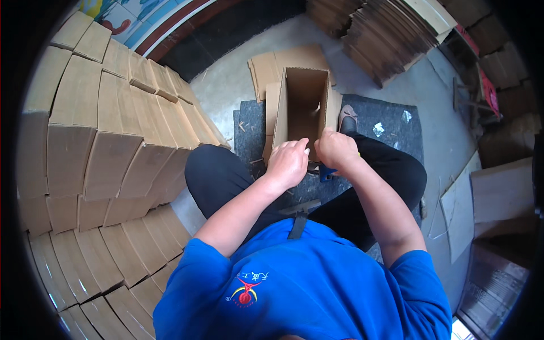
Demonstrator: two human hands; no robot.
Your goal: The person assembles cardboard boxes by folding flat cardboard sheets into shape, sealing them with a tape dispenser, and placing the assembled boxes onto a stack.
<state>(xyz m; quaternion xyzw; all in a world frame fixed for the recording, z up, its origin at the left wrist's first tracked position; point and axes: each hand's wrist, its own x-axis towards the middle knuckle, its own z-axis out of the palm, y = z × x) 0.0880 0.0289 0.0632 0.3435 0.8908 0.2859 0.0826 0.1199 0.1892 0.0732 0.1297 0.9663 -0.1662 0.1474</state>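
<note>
A tall, narrow cardboard box (pixel 280 113), open at the top, stands between my knees. My left hand (pixel 288 163) is closed over its near edge, the fingers bent over the rim. At the near right corner of the box, my right hand (pixel 336 149) is closed in a fist. Below that fist shows a small part of a blue object (pixel 327 172), and a bit of yellow peeks out by the wrist. What kind of thing this is cannot be made out, as the hand covers most of it.
Stacked cardboard boxes (pixel 119 107) rise on the left, with more rows below them. Flattened cardboard (pixel 297 56) lies beyond the box, and a pile of flat sheets (pixel 388 42) stands at the far right. Under the box spreads a dark mat (pixel 396 122) with scraps on it.
</note>
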